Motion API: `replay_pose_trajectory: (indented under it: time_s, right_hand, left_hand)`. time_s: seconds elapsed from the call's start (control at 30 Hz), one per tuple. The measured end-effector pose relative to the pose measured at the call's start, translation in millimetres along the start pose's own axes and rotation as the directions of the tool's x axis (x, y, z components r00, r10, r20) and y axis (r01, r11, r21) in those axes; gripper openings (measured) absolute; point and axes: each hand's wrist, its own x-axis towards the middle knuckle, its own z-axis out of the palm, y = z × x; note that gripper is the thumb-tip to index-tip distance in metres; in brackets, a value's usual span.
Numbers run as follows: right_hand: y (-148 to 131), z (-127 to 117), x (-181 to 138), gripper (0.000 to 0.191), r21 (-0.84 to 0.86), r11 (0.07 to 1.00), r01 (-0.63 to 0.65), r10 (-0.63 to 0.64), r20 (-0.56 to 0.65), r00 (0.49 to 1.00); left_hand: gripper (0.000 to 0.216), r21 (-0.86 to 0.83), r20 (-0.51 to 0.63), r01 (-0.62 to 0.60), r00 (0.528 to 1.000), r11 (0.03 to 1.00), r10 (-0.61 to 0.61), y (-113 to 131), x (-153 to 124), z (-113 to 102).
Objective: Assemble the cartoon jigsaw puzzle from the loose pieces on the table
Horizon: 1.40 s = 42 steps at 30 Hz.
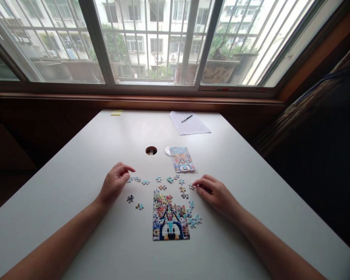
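A partly assembled jigsaw puzzle point(171, 221) lies flat on the table, with a blue cartoon dog's face at its lower edge and an uneven upper edge. My left hand point(114, 179) hovers by a row of loose light-blue pieces point(137, 179), index finger stretched out and thumb apart from it; nothing shows in its grip. On the other side, my right hand point(214, 191) has thumb and fingertips closed at a small puzzle piece point(191, 186). More loose pieces point(195, 221) lie along the puzzle's right side. Two small clusters point(139, 206) are at its left.
Beyond the pieces lies a picture sheet point(182, 159), partly over a round silver disc point(167, 151). A cable hole point(151, 151) opens in the white table point(76, 171). Farther back are papers point(192, 126) with a pen point(187, 118) and yellow sticky notes point(116, 112). A barred window stands behind.
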Motion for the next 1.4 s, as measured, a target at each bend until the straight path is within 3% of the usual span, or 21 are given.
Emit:
replay_pose_trajectory:
  time_s: [1.0,1.4]
  right_hand:
    - [3.3,-3.8,1.0,0.018,0.054,0.998,-0.019,0.019,0.009,1.0]
    - [4.5,-2.2,1.5,0.018,0.055,0.998,-0.019,0.019,0.01,1.0]
  left_hand:
    - [0.023,0.03,0.028,-0.02,0.999,0.999,0.02,-3.3,5.1,3.0]
    - [0.019,0.103,0.063,-0.107,0.993,0.989,0.101,-1.8,3.9,4.3]
